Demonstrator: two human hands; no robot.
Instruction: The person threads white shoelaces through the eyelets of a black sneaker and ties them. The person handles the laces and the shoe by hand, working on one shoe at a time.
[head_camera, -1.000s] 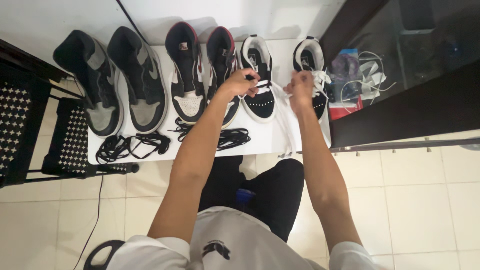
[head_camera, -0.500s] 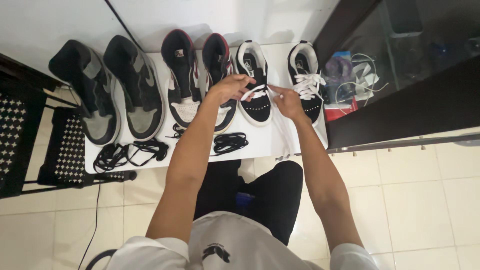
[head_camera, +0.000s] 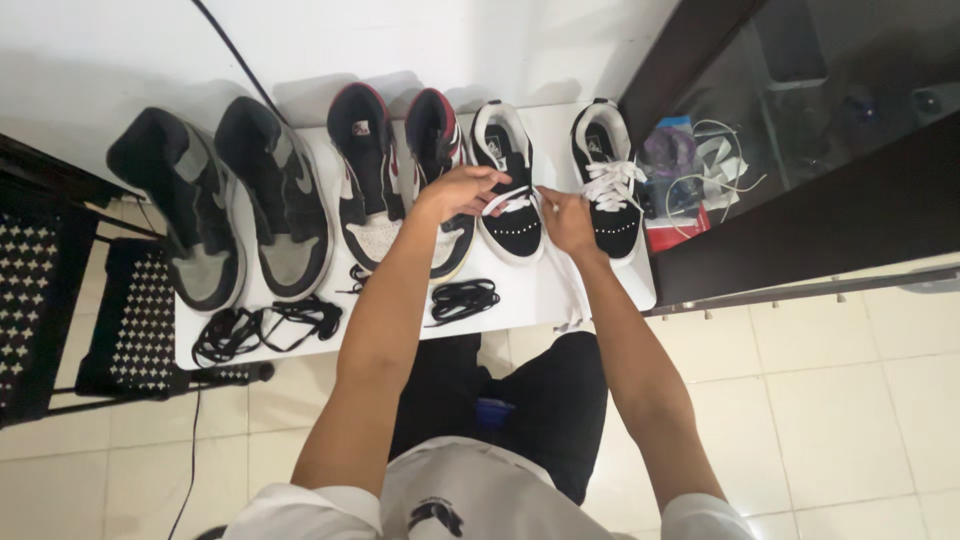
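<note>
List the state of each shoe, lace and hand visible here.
Left hand: pinching white lace.
Right hand: pinching white lace.
White lace: partly threaded.
Left black low-top shoe: half laced.
Right black low-top shoe: fully laced.
Black laces: loose on table.

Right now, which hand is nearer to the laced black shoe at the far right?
Right. The right hand is just beside the laced black shoe, at its left edge. The left hand is farther left, over the neighbouring shoe.
</note>
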